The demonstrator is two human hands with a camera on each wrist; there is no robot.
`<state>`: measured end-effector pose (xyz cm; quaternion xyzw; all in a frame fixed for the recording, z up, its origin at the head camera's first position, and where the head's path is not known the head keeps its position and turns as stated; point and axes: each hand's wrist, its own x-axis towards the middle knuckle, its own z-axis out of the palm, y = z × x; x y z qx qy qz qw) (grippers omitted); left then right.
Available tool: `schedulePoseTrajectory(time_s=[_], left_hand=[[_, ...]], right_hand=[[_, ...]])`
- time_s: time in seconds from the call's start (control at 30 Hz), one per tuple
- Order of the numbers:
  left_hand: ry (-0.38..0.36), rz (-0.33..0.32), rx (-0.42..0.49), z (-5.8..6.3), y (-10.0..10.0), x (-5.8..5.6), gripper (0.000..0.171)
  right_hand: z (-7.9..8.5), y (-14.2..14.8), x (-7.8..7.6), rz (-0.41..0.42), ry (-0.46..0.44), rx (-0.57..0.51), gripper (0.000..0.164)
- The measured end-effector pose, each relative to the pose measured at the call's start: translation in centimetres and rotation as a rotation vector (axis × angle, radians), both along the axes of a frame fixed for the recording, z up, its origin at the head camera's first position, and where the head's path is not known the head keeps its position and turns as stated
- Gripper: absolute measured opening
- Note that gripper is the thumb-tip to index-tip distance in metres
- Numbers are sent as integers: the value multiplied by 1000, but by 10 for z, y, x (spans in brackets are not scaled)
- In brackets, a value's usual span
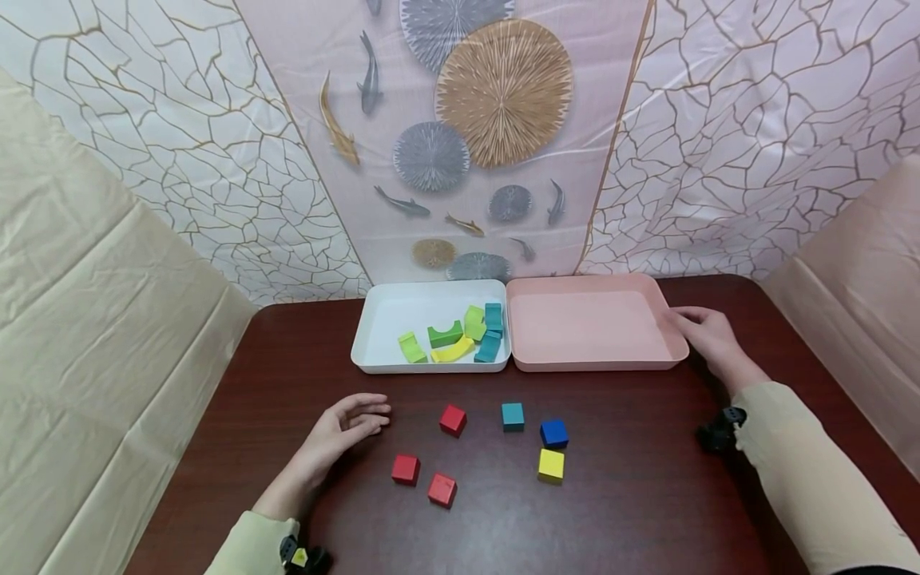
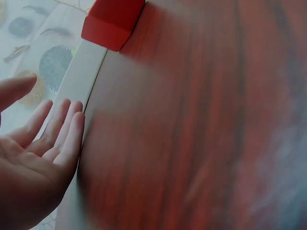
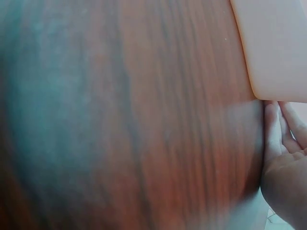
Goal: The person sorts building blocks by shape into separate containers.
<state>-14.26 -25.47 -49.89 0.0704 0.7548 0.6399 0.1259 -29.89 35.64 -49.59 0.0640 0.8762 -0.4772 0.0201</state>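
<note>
My left hand (image 1: 343, 426) hovers or rests over the table left of the cubes, fingers loosely bent and holding nothing. Nearest to it are three red cubes, one at the back (image 1: 453, 420), one at the left (image 1: 406, 469) and one in front (image 1: 442, 489). In the left wrist view a red cube (image 2: 112, 24) stands beyond the fingertips. At the far right, my right hand (image 1: 707, 339) touches the right side of the pink tray (image 1: 676, 351) with extended fingers. The right wrist view shows those fingers (image 3: 272, 127) against the tray's end; their tips are partly hidden.
A white tray (image 1: 377, 331) adjoins the pink one on its left, holding several green, yellow and teal blocks (image 1: 446, 334). A teal cube (image 1: 513, 417), a blue cube (image 1: 554, 434) and a yellow cube (image 1: 551, 465) lie on the dark wooden table (image 1: 611, 511). Patterned cloth hangs behind.
</note>
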Motion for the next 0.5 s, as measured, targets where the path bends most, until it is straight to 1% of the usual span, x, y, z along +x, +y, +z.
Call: schedulePoseTrajectory(time_s=[0.3,0.5], left_hand=[[-10,-148,17,0,11,7,50],[-8,-204,-14,1,17,9,47]], right_hand=[[0,0,0,-1,4,0,71],[0,0,0,-5,2,2,72]])
